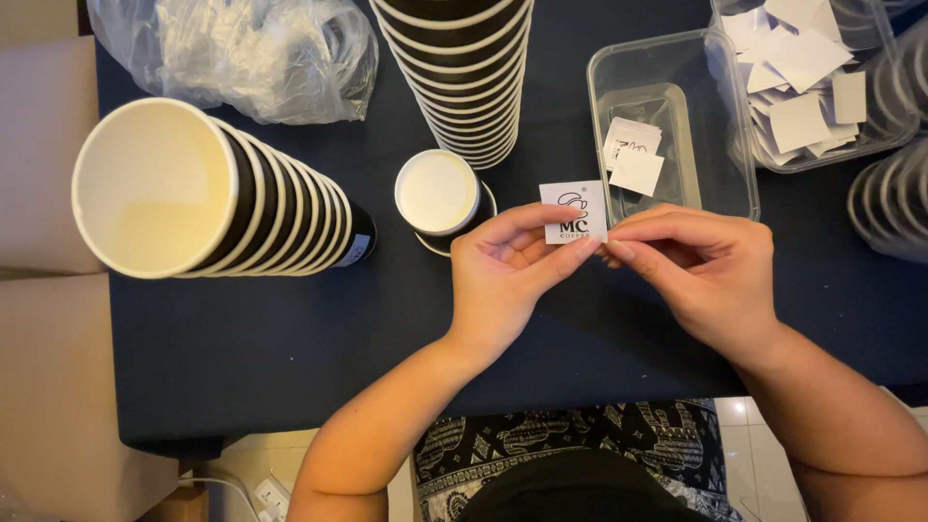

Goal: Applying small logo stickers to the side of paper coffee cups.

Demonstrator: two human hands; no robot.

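Both hands meet over the dark table (290,338). My left hand (503,275) pinches a small white square sticker (574,208) with a dark printed logo, held upright between thumb and fingers. My right hand (701,271) touches the sticker's lower right corner with its fingertips. Just left of the sticker stands a single black paper cup (438,191) with a white inside, upright on the table.
A tall stack of black cups (208,193) leans at the left, another stack (464,68) stands at the back. A clear plastic tub (667,97) holds a few stickers; a second tub (812,77) holds several white squares. A crumpled plastic bag (242,48) lies back left.
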